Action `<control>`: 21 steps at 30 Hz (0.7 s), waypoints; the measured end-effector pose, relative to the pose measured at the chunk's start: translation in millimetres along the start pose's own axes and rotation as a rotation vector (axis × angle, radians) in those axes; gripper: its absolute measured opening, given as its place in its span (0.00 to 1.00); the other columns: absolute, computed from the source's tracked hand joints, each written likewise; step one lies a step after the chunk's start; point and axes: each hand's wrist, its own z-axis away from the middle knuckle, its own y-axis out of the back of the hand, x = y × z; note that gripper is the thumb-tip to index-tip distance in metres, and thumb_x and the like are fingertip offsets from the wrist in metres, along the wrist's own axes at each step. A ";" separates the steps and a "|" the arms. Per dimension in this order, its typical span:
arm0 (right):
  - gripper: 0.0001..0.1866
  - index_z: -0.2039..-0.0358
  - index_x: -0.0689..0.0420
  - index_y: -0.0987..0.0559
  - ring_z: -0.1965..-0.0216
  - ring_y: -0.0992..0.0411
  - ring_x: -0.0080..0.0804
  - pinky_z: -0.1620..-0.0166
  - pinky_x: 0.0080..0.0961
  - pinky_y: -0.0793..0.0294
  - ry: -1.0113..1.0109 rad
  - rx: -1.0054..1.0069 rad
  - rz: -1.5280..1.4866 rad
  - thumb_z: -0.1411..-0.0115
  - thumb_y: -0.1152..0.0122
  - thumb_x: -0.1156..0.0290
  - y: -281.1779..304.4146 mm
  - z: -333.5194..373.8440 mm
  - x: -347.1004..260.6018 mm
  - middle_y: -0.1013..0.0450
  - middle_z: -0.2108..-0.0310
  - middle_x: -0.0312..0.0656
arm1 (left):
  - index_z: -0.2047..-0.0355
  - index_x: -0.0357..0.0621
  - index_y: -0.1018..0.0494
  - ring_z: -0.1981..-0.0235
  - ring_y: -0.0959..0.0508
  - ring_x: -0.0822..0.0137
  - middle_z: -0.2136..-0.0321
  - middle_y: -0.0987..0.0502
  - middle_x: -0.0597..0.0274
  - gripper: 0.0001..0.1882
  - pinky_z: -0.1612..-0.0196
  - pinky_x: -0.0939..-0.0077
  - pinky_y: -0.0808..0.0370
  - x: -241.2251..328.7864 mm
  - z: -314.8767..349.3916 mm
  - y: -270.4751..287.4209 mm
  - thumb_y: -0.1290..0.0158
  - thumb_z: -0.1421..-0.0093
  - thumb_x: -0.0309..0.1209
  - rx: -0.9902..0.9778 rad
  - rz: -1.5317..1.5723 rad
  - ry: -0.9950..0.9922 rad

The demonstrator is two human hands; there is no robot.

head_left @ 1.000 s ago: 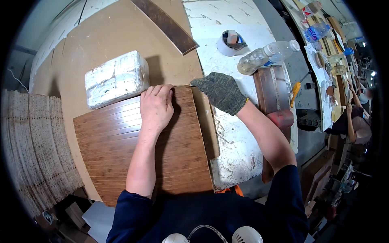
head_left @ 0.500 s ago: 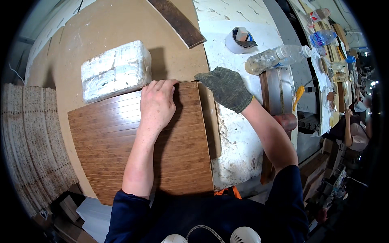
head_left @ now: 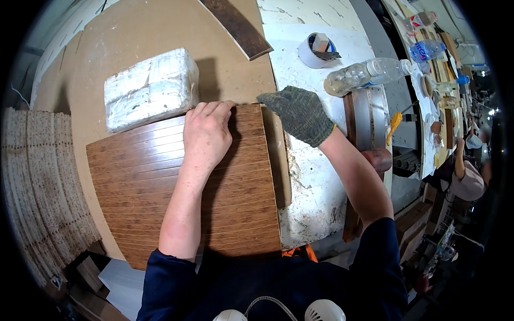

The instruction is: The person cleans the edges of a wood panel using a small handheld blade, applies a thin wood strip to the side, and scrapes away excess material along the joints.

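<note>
Glossy brown wooden planks (head_left: 241, 176) lie side by side in front of me like one wide panel. My bare left hand (head_left: 209, 128) rests at their far edge, its fingers bent over that edge and closed on the farthest plank. At the far right corner is my right hand (head_left: 300, 115) in a dark grey-green knitted glove. Its fingers are drawn together and point left at the corner; whatever they pinch is hidden beneath the glove. A block wrapped in whitish film (head_left: 152, 88) stands against the far edge, left of my left hand.
Brown cardboard (head_left: 128, 27) covers the table, with a dark plank (head_left: 235, 27) farther back. On the right are a white tub (head_left: 313, 58), plastic bottles (head_left: 350, 79), a metal bar (head_left: 369, 120) and a yellow-handled tool (head_left: 394, 124). Stacked boards (head_left: 45, 187) stand left; another person (head_left: 466, 174) sits far right.
Both hands keep nearly the same places at the far edge. The whole view has shifted slightly, and the person at far right has moved an arm.
</note>
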 end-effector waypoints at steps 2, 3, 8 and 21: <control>0.23 0.50 0.48 0.24 0.65 0.23 0.40 0.62 0.36 0.23 -0.008 -0.026 0.014 0.47 0.48 0.77 -1.1 3.6 1.8 0.22 0.64 0.42 | 0.62 0.41 0.23 0.62 0.24 0.57 0.65 0.21 0.58 0.09 0.58 0.66 0.31 1.6 -0.8 0.1 0.49 0.43 0.21 -0.008 0.002 -0.003; 0.23 0.48 0.50 0.26 0.65 0.23 0.39 0.64 0.34 0.23 -0.030 -0.159 0.088 0.46 0.47 0.75 11.9 2.9 -10.3 0.22 0.63 0.43 | 0.61 0.41 0.23 0.62 0.24 0.57 0.65 0.21 0.58 0.09 0.58 0.66 0.31 2.2 -0.9 -0.2 0.49 0.43 0.21 -0.012 0.002 -0.002; 0.24 0.41 0.62 0.36 0.55 0.25 0.30 0.61 0.20 0.19 0.722 -0.651 0.068 0.34 0.56 0.63 52.5 97.8 -73.0 0.35 0.44 0.52 | 0.61 0.42 0.23 0.62 0.25 0.57 0.64 0.21 0.58 0.10 0.58 0.65 0.31 -0.2 1.9 0.8 0.49 0.42 0.21 -0.008 0.012 0.007; 0.30 0.39 0.51 0.34 0.74 0.24 0.29 0.76 0.23 0.23 0.360 -0.050 -0.024 0.44 0.43 0.73 7.0 55.9 -31.2 0.23 0.66 0.39 | 0.59 0.43 0.24 0.61 0.25 0.56 0.63 0.21 0.58 0.10 0.57 0.66 0.32 0.2 2.8 4.1 0.50 0.41 0.21 -0.056 -0.027 0.018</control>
